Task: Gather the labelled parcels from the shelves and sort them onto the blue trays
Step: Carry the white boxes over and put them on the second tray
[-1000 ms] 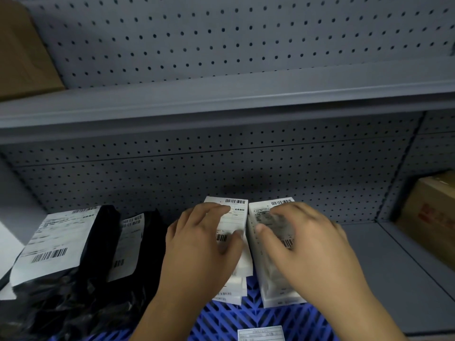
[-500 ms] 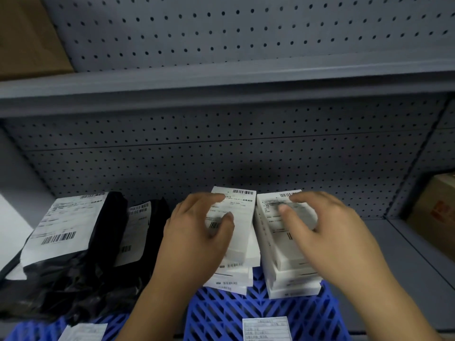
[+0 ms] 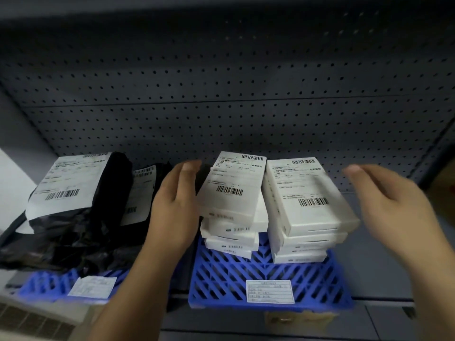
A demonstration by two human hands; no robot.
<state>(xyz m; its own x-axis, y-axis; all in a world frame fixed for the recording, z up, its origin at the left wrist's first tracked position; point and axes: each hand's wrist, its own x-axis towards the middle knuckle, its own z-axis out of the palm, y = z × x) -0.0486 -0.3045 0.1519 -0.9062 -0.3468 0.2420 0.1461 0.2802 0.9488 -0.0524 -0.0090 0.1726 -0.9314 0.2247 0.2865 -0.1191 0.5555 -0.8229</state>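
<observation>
Head view looks down into a grey shelf bay with a perforated back panel, where 2 stacks of white labelled boxes stand side by side on the right blue tray. The left hand has its fingers straight and together beside the left stack, close to its edge or just touching it, and holds nothing. The right hand is blurred, fingers loosely extended, apart from the right stack and empty. These boxes look stiff, flat and light, with smooth card faces that could slide on one another; the upper boxes sit slightly askew, so the stacks would best be taken by their long side edges, squeezed between both palms, not lifted from the top. On the left blue tray lie 2 black poly bags with white shipping labels, soft and crumpled, crowding the left hand's side. Each tray carries a paper tag at its front. A brown carton sits at the far right edge.
</observation>
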